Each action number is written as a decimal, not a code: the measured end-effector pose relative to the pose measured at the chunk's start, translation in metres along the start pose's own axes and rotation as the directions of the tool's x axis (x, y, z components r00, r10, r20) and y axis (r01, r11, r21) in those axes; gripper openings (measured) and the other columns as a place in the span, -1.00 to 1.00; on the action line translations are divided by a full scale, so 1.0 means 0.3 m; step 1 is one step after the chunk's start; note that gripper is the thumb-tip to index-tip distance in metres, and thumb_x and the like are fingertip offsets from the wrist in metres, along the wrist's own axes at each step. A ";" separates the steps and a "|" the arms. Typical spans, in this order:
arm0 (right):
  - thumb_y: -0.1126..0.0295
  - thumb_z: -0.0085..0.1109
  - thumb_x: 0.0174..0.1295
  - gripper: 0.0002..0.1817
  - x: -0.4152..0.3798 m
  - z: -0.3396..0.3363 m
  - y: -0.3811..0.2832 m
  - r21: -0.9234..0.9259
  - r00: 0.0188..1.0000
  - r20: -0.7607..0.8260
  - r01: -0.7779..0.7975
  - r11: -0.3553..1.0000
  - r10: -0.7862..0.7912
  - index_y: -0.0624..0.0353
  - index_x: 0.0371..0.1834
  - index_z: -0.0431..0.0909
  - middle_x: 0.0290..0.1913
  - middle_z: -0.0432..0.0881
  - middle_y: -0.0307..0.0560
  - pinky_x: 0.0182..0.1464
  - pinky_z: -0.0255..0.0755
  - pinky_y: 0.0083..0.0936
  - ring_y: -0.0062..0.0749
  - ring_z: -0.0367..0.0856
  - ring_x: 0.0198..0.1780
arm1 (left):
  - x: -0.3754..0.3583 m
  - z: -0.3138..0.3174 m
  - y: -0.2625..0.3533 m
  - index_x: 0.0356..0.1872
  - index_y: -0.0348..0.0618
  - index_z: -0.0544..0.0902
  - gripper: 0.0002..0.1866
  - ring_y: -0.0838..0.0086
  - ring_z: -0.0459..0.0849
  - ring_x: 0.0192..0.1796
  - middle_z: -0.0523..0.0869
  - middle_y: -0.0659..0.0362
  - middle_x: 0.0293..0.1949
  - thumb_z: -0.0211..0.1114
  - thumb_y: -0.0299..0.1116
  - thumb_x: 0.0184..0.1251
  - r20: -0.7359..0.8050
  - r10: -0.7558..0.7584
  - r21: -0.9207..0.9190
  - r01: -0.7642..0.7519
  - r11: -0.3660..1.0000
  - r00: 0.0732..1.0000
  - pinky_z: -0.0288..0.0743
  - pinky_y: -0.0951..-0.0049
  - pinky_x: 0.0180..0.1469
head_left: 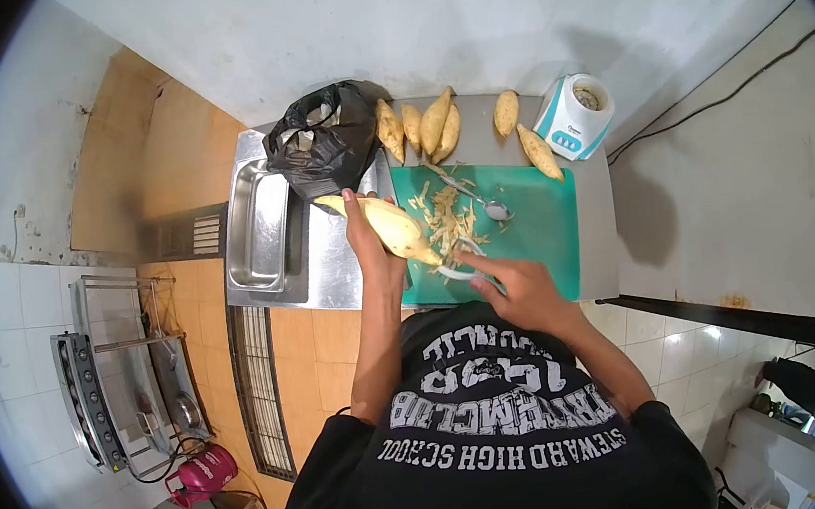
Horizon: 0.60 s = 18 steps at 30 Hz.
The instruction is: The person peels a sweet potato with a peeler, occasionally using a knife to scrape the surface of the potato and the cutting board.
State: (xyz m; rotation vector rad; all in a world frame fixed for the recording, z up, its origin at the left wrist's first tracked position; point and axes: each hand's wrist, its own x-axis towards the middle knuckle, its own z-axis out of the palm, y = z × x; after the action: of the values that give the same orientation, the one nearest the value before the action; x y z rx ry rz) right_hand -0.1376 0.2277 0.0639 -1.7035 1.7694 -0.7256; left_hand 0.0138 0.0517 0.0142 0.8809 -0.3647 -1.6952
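Observation:
My left hand [373, 236] is wrapped round a peeled, pale yellow root [393, 228], which tilts down to the right over the left edge of the green cutting board [535, 241]. At the root's lower tip, my right hand [520, 287] is closed on a white-handled peeler [464, 270]; its blade is too small to make out. Peel shavings [445, 216] lie in a heap on the board just beyond my hands. A spoon [496, 210] and another slim utensil [456, 184] rest beside the shavings.
Several unpeeled roots [433, 123] lie behind the board, with one more [539, 152] on its back right corner. A black plastic bag [324, 139] stands beside the steel sink [260, 225]. The white and teal appliance [576, 117] sits at back right.

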 end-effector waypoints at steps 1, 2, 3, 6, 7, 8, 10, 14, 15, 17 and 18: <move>0.24 0.09 0.46 -0.52 0.007 -0.008 -0.005 0.014 0.996 -0.075 0.040 0.999 -0.038 -0.22 0.45 0.49 -0.03 0.74 0.14 -0.05 0.57 -0.10 0.14 0.71 -0.11 | -0.004 -0.003 -0.007 -0.18 -0.04 0.52 -0.56 0.38 0.67 -0.24 0.60 0.17 -0.33 0.20 0.17 0.52 0.000 -0.003 0.003 0.003 1.000 1.000 0.62 0.32 -0.21; 0.24 0.09 0.46 -0.52 0.021 -0.018 -0.016 0.016 0.997 -0.077 0.032 0.999 -0.031 -0.22 0.45 0.49 -0.03 0.74 0.14 -0.05 0.57 -0.10 0.14 0.71 -0.11 | -0.007 -0.008 -0.014 -0.16 -0.09 0.51 -0.55 0.39 0.66 -0.21 0.60 0.16 -0.30 0.20 0.14 0.53 0.009 -0.019 0.074 0.018 0.997 1.000 0.62 0.32 -0.17; 0.24 0.09 0.46 -0.53 0.056 -0.041 -0.048 0.022 0.997 -0.073 0.027 0.999 -0.025 -0.22 0.44 0.49 -0.02 0.74 0.14 -0.05 0.57 -0.09 0.14 0.71 -0.10 | -0.009 -0.009 -0.020 -0.14 -0.14 0.51 -0.55 0.40 0.65 -0.19 0.60 0.16 -0.27 0.20 0.12 0.55 0.019 -0.033 0.144 0.029 0.989 0.999 0.61 0.33 -0.13; 0.24 0.09 0.47 -0.53 0.139 -0.041 -0.074 -0.028 0.999 -0.048 0.017 0.999 -0.018 -0.21 0.44 0.50 -0.01 0.74 0.13 -0.06 0.57 -0.08 0.14 0.70 -0.10 | -0.061 0.030 -0.038 -0.13 -0.16 0.50 -0.53 0.40 0.66 -0.17 0.60 0.13 -0.27 0.20 0.12 0.55 0.061 -0.032 0.223 0.018 0.975 0.998 0.62 0.33 -0.13; 0.24 0.09 0.46 -0.53 0.151 -0.034 -0.072 -0.085 1.000 -0.022 0.019 0.996 -0.021 -0.20 0.43 0.50 -0.01 0.74 0.13 -0.07 0.56 -0.07 0.14 0.70 -0.11 | -0.069 0.039 -0.033 -0.13 -0.16 0.50 -0.53 0.40 0.66 -0.17 0.60 0.13 -0.27 0.20 0.12 0.55 0.063 -0.033 0.223 0.019 0.975 0.997 0.62 0.33 -0.13; 0.24 0.09 0.46 -0.53 0.145 -0.028 -0.063 -0.087 0.999 -0.023 0.021 0.996 -0.023 -0.20 0.43 0.50 -0.01 0.74 0.13 -0.07 0.56 -0.07 0.14 0.70 -0.11 | -0.072 0.049 -0.027 -0.13 -0.17 0.50 -0.52 0.40 0.66 -0.17 0.60 0.12 -0.27 0.20 0.13 0.55 0.036 -0.012 0.203 0.004 0.979 0.999 0.63 0.32 -0.11; 0.23 0.09 0.47 -0.53 0.105 -0.010 -0.037 -0.021 0.998 -0.041 0.054 0.998 -0.055 -0.17 0.44 0.49 -0.02 0.74 0.14 -0.08 0.55 -0.05 0.14 0.70 -0.12 | -0.050 0.031 -0.014 -0.12 -0.18 0.50 -0.49 0.37 0.66 -0.12 0.59 0.11 -0.24 0.22 0.16 0.52 0.007 0.004 0.126 -0.005 0.992 1.000 0.64 0.30 -0.08; 0.18 0.07 0.47 -0.50 0.008 0.010 0.015 0.001 1.000 -0.008 0.021 1.000 -0.021 -0.25 0.48 0.45 -0.06 0.76 0.12 -0.04 0.57 -0.04 0.14 0.71 -0.10 | 0.008 -0.036 -0.003 -0.12 -0.16 0.50 -0.44 0.38 0.65 -0.06 0.58 0.13 -0.18 0.28 0.23 0.44 -0.075 0.016 0.077 -0.011 0.997 0.997 0.63 0.28 -0.07; 0.19 0.08 0.47 -0.51 0.004 0.001 0.017 0.007 0.999 0.021 -0.027 1.000 0.027 -0.23 0.47 0.45 -0.02 0.75 0.12 -0.02 0.57 -0.05 0.15 0.71 -0.08 | 0.012 -0.037 -0.005 -0.12 -0.16 0.50 -0.44 0.38 0.65 -0.06 0.58 0.13 -0.18 0.28 0.23 0.44 -0.081 0.016 0.077 -0.010 0.997 0.997 0.63 0.28 -0.07; 0.19 0.09 0.46 -0.51 0.007 -0.008 0.005 0.019 0.995 0.051 -0.082 0.996 0.081 -0.22 0.46 0.46 0.02 0.75 0.12 0.00 0.57 -0.06 0.15 0.70 -0.06 | 0.014 -0.038 -0.012 -0.13 -0.13 0.50 -0.54 0.35 0.66 -0.08 0.60 0.13 -0.23 0.29 0.12 0.48 -0.069 -0.055 -0.108 0.048 0.993 0.996 0.63 0.26 -0.08; 0.19 0.09 0.46 -0.51 0.031 -0.020 -0.004 0.055 0.999 0.010 -0.043 0.998 0.043 -0.23 0.46 0.47 0.04 0.75 0.10 0.00 0.57 -0.06 0.15 0.70 -0.05 | 0.033 -0.049 -0.014 -0.13 -0.13 0.50 -0.54 0.35 0.66 -0.08 0.60 0.13 -0.23 0.29 0.12 0.48 -0.064 -0.059 -0.105 0.052 0.993 0.996 0.63 0.26 -0.08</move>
State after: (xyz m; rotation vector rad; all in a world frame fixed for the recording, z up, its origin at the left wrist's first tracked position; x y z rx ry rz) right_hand -0.1414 0.2182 0.0686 -1.6246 1.7581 -0.7402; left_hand 0.0204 0.0467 -0.0021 0.8762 -0.2070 -1.7149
